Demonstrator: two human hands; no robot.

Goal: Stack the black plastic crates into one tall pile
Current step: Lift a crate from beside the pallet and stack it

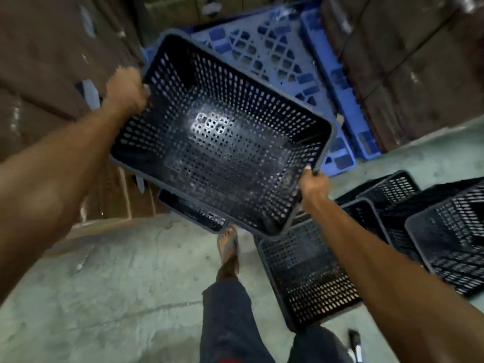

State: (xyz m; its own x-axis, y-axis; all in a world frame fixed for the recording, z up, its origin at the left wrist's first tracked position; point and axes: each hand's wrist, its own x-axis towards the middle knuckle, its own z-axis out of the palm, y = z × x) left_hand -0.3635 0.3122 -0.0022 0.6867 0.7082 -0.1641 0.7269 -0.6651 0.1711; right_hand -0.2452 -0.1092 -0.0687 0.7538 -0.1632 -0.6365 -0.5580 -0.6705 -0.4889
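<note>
I hold a black perforated plastic crate (220, 134) up in the air, open side toward me. My left hand (128, 91) grips its far left rim. My right hand (313, 186) grips its near right corner. Under it another black crate (191, 210) shows only part of its rim. A further crate (306, 273) stands on the floor below my right arm. Several more black crates (445, 231) lie jumbled on the floor at the right.
A blue plastic pallet (282, 56) leans behind the held crate. Stacked brown cartons (47, 61) rise at the left, more cartons (408, 56) at the right. My legs and sandalled foot (229, 247) stand on the grey concrete floor (117, 297).
</note>
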